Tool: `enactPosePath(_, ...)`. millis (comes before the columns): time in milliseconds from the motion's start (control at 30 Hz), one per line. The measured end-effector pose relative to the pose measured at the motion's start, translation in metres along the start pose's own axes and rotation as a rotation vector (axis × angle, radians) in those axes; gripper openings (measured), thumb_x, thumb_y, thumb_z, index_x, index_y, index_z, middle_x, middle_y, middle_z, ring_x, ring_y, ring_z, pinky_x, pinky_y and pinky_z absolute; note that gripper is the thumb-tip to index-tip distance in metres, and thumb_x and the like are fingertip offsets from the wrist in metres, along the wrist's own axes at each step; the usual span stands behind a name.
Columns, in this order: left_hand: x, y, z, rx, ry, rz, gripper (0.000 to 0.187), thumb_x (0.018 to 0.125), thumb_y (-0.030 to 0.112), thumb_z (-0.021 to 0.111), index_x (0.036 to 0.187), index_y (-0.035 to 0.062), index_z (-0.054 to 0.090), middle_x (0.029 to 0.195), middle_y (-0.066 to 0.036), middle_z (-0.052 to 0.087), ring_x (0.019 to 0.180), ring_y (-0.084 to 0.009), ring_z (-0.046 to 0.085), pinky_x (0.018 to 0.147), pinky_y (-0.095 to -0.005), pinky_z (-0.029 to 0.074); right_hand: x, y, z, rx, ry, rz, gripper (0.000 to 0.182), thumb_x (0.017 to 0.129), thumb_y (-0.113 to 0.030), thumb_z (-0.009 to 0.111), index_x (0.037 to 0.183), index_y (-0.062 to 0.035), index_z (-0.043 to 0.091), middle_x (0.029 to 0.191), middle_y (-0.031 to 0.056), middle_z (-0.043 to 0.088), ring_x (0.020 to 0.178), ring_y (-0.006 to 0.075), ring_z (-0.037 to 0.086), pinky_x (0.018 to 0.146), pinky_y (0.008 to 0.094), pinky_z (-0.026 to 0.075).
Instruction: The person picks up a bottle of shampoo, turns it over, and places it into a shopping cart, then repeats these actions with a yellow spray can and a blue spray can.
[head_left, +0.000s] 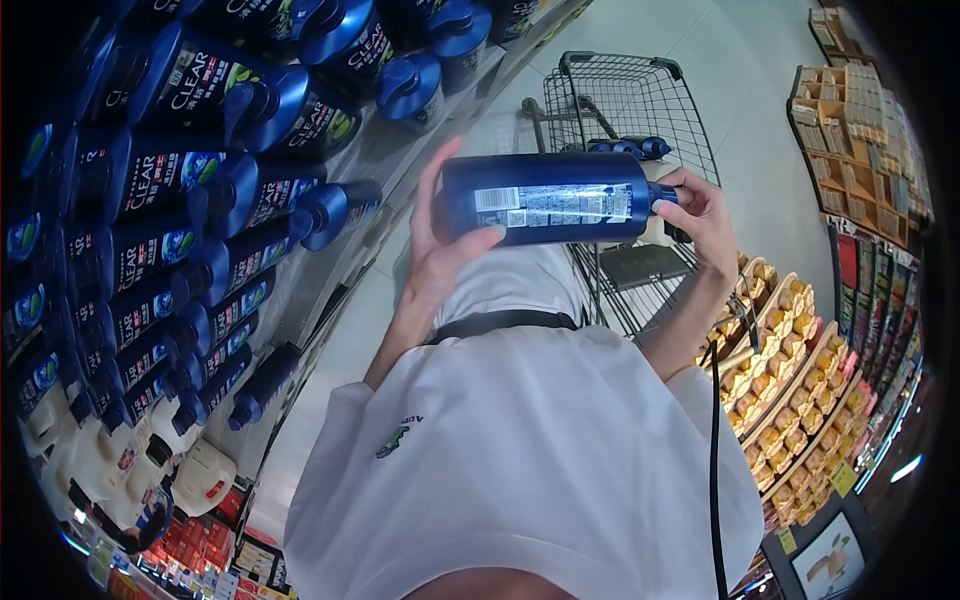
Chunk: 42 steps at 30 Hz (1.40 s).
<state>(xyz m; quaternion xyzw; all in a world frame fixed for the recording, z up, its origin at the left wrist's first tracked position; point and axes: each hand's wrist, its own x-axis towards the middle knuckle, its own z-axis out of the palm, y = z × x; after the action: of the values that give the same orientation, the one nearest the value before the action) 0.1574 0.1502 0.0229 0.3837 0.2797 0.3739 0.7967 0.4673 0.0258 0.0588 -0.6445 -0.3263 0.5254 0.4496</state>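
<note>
A dark blue shampoo bottle [560, 200] lies on its side in the air before my chest, its back label with barcode and small print facing up. My left hand [445, 225] is wrapped round the base end, thumb on the near side and fingers on the far side. At the other end, my right hand [700, 215] grips the pump top [662, 197] between thumb and fingers. Shelved at the left are many similar blue pump bottles [170, 185] marked CLEAR.
Beyond the bottle stands a black wire shopping cart [630, 100] holding several blue bottles [630, 148]. Boxed yellow-brown goods [790, 380] are stacked at right. A wooden rack [850, 150] stands farther back. White jugs [205, 475] sit at lower left, and a black cable [715, 470] hangs by my side.
</note>
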Motion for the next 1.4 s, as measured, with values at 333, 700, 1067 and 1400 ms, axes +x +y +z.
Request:
enactPosePath(333, 0.006, 0.008, -0.005, -0.132, -0.070, 0.147, 0.104, 0.065, -0.002, 0.082, 0.154, 0.0011, 0.029, 0.132, -0.020, 0.059, 0.124, -0.0263, 0.058, 0.108, -0.0387, 0.044, 0.028, 0.011, -0.002, -0.226, -0.447, 0.108, 0.043, 0.071, -0.003, 0.090, 0.097, -0.0052, 0.056, 0.092, 0.0039, 0.071, 0.081, 0.0078, 0.068, 0.071, 0.0220, 0.051)
enactPosePath(700, 0.002, 0.029, 0.011, 0.340, -0.164, 0.442, 0.105, 0.056, 0.024, 0.100, 0.142, -0.0017, 0.046, 0.127, -0.018, 0.067, 0.120, -0.0252, 0.064, 0.103, -0.0374, 0.050, 0.066, 0.050, 0.045, -0.457, -0.635, 0.023, 0.057, 0.064, 0.004, 0.087, 0.116, 0.0043, 0.063, 0.102, 0.0060, 0.072, 0.089, 0.0119, 0.065, 0.076, 0.0294, 0.055)
enactPosePath(1067, 0.010, 0.037, 0.029, 0.679, -0.218, 0.759, 0.083, 0.055, 0.025, 0.098, 0.124, 0.0031, 0.059, 0.126, -0.028, 0.065, 0.104, -0.0304, 0.067, 0.089, -0.0348, 0.048, 0.078, 0.094, 0.087, -0.229, -0.396, -0.251, 0.045, 0.081, -0.015, 0.076, 0.122, 0.0006, 0.063, 0.114, 0.0136, 0.070, 0.101, 0.0170, 0.064, 0.090, 0.0335, 0.051)
enactPosePath(1400, 0.029, 0.024, 0.037, 0.731, -0.234, 0.747, 0.074, 0.056, 0.021, 0.091, 0.121, 0.0029, 0.062, 0.129, -0.029, 0.062, 0.099, -0.0274, 0.060, 0.090, -0.0341, 0.045, 0.069, 0.101, 0.100, -0.051, -0.195, -0.203, 0.044, 0.085, -0.013, 0.074, 0.125, -0.0017, 0.063, 0.121, 0.0141, 0.070, 0.110, 0.0215, 0.067, 0.093, 0.0340, 0.053)
